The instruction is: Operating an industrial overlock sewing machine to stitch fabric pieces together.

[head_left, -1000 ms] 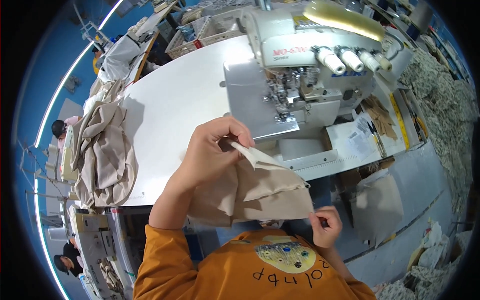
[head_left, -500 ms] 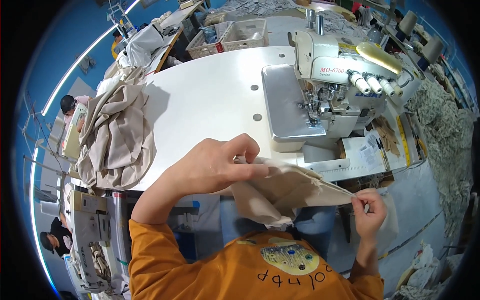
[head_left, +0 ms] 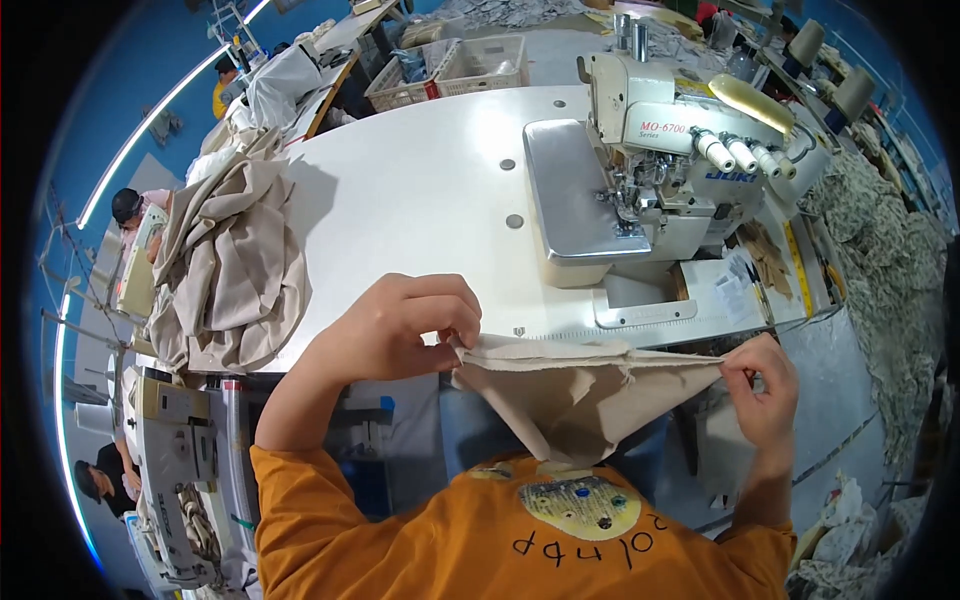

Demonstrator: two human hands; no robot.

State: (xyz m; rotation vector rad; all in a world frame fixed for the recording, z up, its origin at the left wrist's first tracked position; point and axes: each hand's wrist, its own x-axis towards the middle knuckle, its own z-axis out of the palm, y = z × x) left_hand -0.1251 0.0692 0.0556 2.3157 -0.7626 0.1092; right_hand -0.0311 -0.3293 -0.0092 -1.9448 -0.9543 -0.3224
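The beige, folded fabric piece [head_left: 590, 400] hangs with its upper edge drawn taut, near the front edge of the broad, white, smooth tabletop [head_left: 420, 220]. At the tabletop's right sits a white metal sewing machine [head_left: 652, 105]; at its left lies a crumpled, beige fabric heap [head_left: 238, 262]. Your left hand [head_left: 400, 325] pinches one end of the piece's upper edge between thumb and fingers; your right hand [head_left: 765, 388] pinches the other.
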